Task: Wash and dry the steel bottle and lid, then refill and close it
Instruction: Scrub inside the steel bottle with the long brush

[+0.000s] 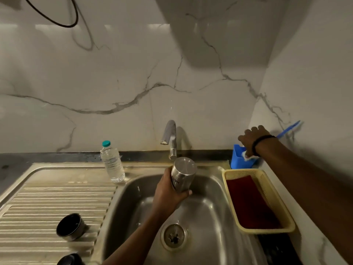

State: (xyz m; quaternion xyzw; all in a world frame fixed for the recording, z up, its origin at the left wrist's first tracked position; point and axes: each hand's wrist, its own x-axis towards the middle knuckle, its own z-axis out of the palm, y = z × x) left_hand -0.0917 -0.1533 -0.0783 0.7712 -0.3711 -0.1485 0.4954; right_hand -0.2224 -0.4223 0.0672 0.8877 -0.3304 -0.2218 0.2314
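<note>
My left hand [168, 194] grips the steel bottle [183, 174] over the sink basin [208, 213], tilted with its flat base pointing up and away from me, just below the tap [170, 137]. My right hand [253, 139] reaches to the back right and is closed on a brush with a blue handle [288, 129]; the brush stands in a blue holder [237, 157] against the wall, white bristles showing below my fingers. A black and steel lid [70, 226] lies on the ribbed drainboard at the left. Part of another dark round piece [70, 260] shows at the bottom edge.
A clear plastic water bottle [112, 162] with a teal cap stands on the sink rim left of the tap. A yellow plastic basket [271, 188] holding a dark red cloth [250, 203] sits right of the basin. The marble wall is close behind.
</note>
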